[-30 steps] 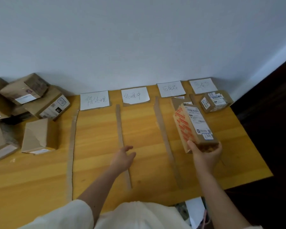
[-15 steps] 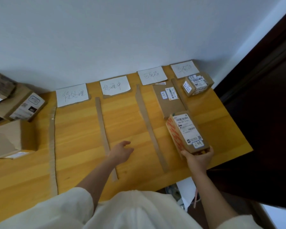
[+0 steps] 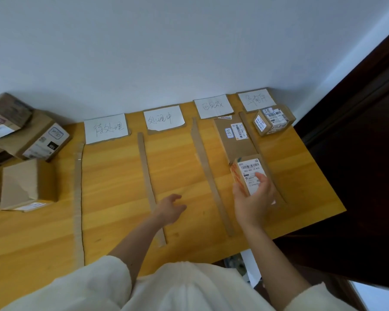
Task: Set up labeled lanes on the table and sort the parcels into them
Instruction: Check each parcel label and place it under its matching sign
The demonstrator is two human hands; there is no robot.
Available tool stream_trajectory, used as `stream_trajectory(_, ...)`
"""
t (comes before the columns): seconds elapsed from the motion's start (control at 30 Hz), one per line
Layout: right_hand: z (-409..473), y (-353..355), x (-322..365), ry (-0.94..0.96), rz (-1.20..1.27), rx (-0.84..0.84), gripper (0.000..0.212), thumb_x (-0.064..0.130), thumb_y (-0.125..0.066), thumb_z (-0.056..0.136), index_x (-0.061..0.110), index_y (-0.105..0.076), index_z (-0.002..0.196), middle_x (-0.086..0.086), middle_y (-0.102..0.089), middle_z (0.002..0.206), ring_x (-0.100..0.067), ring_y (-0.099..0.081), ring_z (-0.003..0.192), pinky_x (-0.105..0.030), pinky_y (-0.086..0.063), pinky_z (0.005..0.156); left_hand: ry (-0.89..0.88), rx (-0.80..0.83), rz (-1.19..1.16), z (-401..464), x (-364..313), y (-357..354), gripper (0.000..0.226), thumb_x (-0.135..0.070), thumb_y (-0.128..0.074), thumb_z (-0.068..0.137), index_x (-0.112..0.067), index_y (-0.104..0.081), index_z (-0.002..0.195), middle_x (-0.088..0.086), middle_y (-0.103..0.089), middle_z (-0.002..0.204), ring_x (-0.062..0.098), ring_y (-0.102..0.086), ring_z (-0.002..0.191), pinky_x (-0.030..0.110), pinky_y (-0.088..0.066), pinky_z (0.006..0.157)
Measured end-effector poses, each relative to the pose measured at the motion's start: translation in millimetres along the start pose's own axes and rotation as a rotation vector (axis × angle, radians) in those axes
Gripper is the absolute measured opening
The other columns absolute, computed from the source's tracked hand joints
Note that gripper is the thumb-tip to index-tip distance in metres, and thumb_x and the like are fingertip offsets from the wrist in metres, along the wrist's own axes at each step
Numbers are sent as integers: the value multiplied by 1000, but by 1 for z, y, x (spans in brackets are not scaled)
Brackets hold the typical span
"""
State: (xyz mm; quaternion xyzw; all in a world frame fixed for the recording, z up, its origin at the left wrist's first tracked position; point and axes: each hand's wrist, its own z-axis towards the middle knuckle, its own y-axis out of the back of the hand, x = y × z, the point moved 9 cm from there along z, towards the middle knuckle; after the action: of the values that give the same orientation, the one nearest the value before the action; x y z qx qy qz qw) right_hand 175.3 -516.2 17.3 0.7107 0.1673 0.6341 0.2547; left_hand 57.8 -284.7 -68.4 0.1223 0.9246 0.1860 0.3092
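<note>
My right hand grips a small cardboard parcel with orange print and a white shipping label, low over the near part of the third lane. A flat parcel lies farther back in that lane under its white label card. A small cube parcel sits in the fourth lane below its label card. My left hand hovers open, palm down, over the near end of a cardboard divider strip. Two more label cards head the empty left lanes.
Several unsorted cardboard boxes are piled at the table's left end. More divider strips run front to back. The wooden table ends at right by a dark door. A white wall stands behind.
My right hand has brought the orange-printed parcel down and forward, and now grips it from above over its label. The camera has swung right and down. My left hand stays near the divider strip.
</note>
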Motion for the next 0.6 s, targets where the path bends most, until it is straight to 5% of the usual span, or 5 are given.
stream_trajectory(0.07, -11, -34, 29, 52, 28, 213, 33, 31, -69, 86, 26, -55, 116, 13, -54, 114, -10, -54, 109, -27, -51, 85, -40, -59, -46, -3, 6, 15, 48, -35, -50, 98, -18, -42, 143, 4, -47, 143, 17, -60, 98, 27, -47, 70)
stream_trajectory(0.17, -38, -96, 61, 85, -32, 612, 20, 35, -66, 89, 24, -64, 106, 16, -61, 96, -4, -59, 90, -14, -45, 71, -70, -155, -158, -11, 22, 41, 41, -32, -52, 98, -16, -51, 136, 5, -53, 136, 23, -52, 123, 33, -46, 90)
stream_trajectory(0.37, -116, -201, 87, 112, -271, 1109, 24, 40, -65, 89, 24, -61, 106, 3, -62, 101, -18, -61, 98, -30, -50, 82, -25, -382, -353, -41, 79, 108, 28, -28, -57, 94, -19, -64, 120, 0, -65, 118, 17, -59, 110, 29, -47, 87)
stream_trajectory(0.47, -151, -237, 111, 167, -351, 1218, 31, 42, -64, 90, 21, -61, 113, 5, -60, 105, -16, -58, 99, -23, -44, 73, 10, -527, -466, -64, 120, 144, 23, -22, -58, 94, -17, -66, 114, 0, -68, 111, 13, -60, 99, 22, -41, 78)
stream_trajectory(0.6, -188, -281, 144, 213, -397, 1268, 37, 46, -67, 86, 26, -57, 115, 5, -62, 109, -16, -61, 99, -30, -49, 84, 117, -725, -617, -93, 187, 185, 18, -21, -60, 92, -19, -67, 107, -4, -68, 98, 16, -64, 100, 24, -45, 79)
